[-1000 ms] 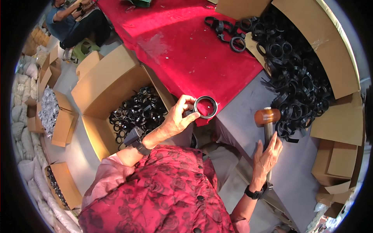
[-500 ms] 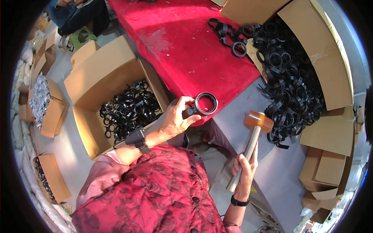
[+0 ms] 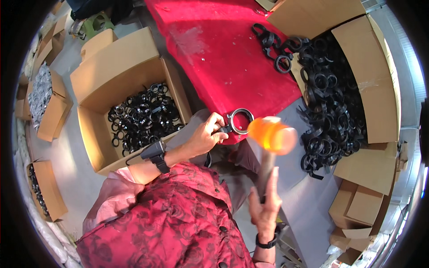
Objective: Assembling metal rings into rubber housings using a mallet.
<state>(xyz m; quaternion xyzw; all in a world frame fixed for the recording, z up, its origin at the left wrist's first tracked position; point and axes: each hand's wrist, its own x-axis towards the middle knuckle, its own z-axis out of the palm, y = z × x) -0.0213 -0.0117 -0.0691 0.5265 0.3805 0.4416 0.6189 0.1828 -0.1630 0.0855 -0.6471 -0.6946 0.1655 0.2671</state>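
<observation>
Pinched in my left hand [image 3: 207,137] is a black ring clamp [image 3: 232,121], held by its tab at the near corner of the red-covered table [image 3: 232,85]. My right hand [image 3: 266,205] grips the pale handle of a mallet [image 3: 273,135] with an amber head. The mallet head is raised just right of the ring and blurred by motion; the two look apart. A large heap of black ring clamps [image 3: 328,102] spills from a box at the right. More finished-looking rings [image 3: 145,118] fill the open carton by my left forearm.
The open carton [image 3: 96,147] stands at the left. A flattened-out box [image 3: 368,89] holds the heap at the right. A few loose rings [image 3: 282,64] lie on the red cloth. Smaller boxes [image 3: 51,190] stand on the floor at far left; another carton [image 3: 357,201] is at lower right.
The mallet has swung up and left, its head now beside the ring. My left hand has tilted the ring slightly and still holds it. The whole view has shifted a little.
</observation>
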